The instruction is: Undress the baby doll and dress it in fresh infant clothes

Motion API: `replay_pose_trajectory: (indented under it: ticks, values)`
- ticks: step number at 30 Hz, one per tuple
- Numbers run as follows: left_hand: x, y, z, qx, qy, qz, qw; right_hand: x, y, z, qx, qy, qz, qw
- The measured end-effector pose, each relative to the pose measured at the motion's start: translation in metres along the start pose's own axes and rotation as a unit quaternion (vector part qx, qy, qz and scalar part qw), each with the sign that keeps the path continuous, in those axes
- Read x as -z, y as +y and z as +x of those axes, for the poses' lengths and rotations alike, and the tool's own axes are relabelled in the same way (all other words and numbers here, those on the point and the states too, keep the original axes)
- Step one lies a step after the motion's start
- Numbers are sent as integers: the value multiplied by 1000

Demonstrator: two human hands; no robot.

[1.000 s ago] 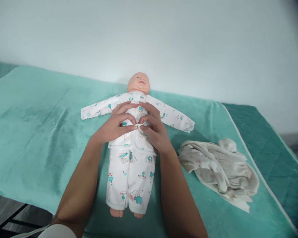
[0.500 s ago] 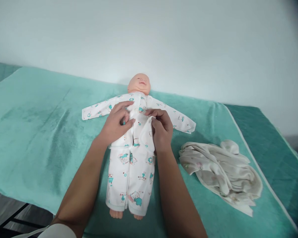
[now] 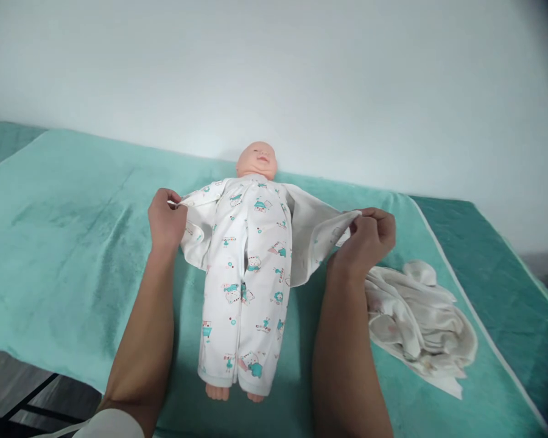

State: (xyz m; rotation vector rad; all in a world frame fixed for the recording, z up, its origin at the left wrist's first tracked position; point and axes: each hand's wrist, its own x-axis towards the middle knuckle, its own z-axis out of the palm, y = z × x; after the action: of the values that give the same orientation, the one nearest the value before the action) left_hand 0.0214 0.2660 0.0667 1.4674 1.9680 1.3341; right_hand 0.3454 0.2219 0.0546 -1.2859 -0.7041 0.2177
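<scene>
A baby doll (image 3: 256, 159) lies on its back on a teal towel (image 3: 73, 243), head toward the wall. It wears white printed trousers and bodysuit (image 3: 244, 292). A matching printed jacket (image 3: 313, 234) is spread open to both sides of it. My left hand (image 3: 165, 222) pinches the jacket's left front edge, pulled out to the left. My right hand (image 3: 368, 237) pinches the right front edge, drawn out to the right. Both hands are closed on the cloth.
A crumpled cream garment (image 3: 420, 322) lies on the towel just right of my right forearm. A darker teal cover (image 3: 497, 267) shows at the right, and the white wall (image 3: 301, 73) runs behind. The bed's front edge drops to a dark floor (image 3: 9, 389) at lower left.
My hands were together at the doll's chest; they have since parted and pulled the jacket's two front panels outward, opening it. The doll's sleeves no longer lie stretched out.
</scene>
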Motion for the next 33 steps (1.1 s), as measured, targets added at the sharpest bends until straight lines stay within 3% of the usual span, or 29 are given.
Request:
replay_pose_trajectory:
  ticks: [2, 5, 8, 10, 12, 16, 25, 33]
  values:
    - [1, -8, 4, -26, 15, 65, 997, -5, -2, -4, -10, 13, 35, 999]
    - [-5, -7, 0, -143, 3, 119, 983, -20, -6, -23, -23, -99, 12, 995]
    - [-16, -1, -8, -281, -81, 118, 949, -31, -5, -40, -22, -228, -42, 972]
    - [-22, 2, -10, -323, -144, 122, 927, -33, -2, -45, 9, -276, -87, 957]
    - [-26, 2, -10, -317, -172, 146, 921, -33, 2, -45, 61, -292, -115, 947]
    - [-30, 0, -8, -281, -162, 202, 924, -31, 9, -39, 128, -313, -134, 931]
    - [-37, -4, -1, -224, -102, 238, 940, -35, 11, -34, 138, -319, -243, 906]
    - [-32, -12, 7, -186, -51, 192, 962, -37, 15, -26, 138, -305, -341, 878]
